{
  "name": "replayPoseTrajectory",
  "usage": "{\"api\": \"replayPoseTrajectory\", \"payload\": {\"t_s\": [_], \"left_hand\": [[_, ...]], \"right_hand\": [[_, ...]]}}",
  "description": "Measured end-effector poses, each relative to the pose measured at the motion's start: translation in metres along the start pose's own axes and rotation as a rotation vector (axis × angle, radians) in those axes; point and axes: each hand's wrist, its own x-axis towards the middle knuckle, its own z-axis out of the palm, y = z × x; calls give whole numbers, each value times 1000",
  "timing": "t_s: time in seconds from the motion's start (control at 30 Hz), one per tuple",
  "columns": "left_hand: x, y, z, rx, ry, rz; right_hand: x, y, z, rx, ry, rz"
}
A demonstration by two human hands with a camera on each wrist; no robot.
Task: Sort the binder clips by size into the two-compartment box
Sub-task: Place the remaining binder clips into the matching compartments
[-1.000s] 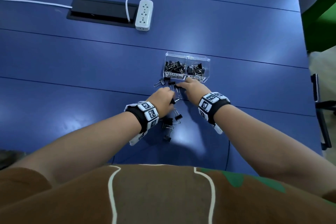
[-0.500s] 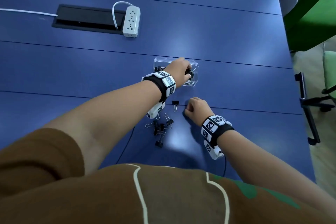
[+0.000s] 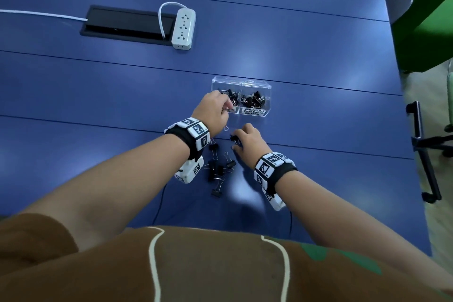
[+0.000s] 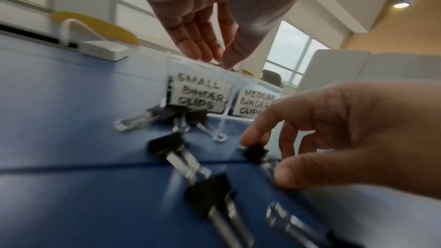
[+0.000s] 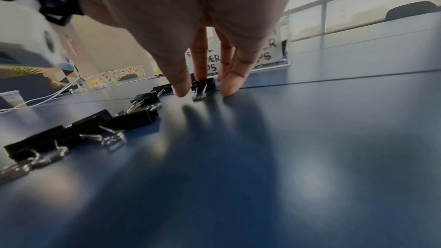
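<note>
The clear two-compartment box [image 3: 241, 80] holds black clips in both halves; its labels read SMALL BINDER CLIPS [image 4: 198, 91] and MEDIUM BINDER CLIPS [image 4: 253, 106]. My left hand [image 3: 226, 105] hovers over the small compartment's front. Its fingers [image 4: 190, 44] are straight, point down, and hold nothing. My right hand [image 3: 235, 142] is on the table just in front of the box. Its thumb and index finger pinch a small black binder clip [image 4: 255, 152] that lies on the table. Several loose clips [image 3: 217, 170] lie between my wrists. The same clips [image 5: 133, 118] show at the left of the right wrist view.
A white power strip [image 3: 183, 28] and a black cable hatch [image 3: 127, 23] sit at the far left of the blue table [image 3: 318, 117]. A chair's black armrest [image 3: 416, 130] stands beyond the table's right edge. Two more clips [image 4: 167, 114] lie against the box front.
My left hand has pulled back from the medium compartment to the small one and no longer holds a clip. My right hand has moved forward onto a small clip.
</note>
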Motion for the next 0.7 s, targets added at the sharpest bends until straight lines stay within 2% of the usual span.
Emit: {"api": "replayPoseTrajectory", "payload": {"t_s": [0.13, 0.23, 0.37, 0.5, 0.6, 0.7], "left_hand": [[-29, -35, -5, -5, 84, -204], [-41, -49, -6, 11, 92, -306], [-45, -53, 0, 34, -9, -238], [-40, -50, 5, 67, -125, -238], [-38, -49, 8, 115, -154, -262], [-36, -47, 9, 160, -165, -270]], "right_hand": [[10, -11, -2, -81, -32, -14], [19, -21, -6, -73, 39, -45], [35, -34, -4, -170, 5, -64], [38, -36, 7, -210, 6, -26], [32, -30, 10, -162, 72, -29], [26, -20, 9, -181, 29, -34]]}}
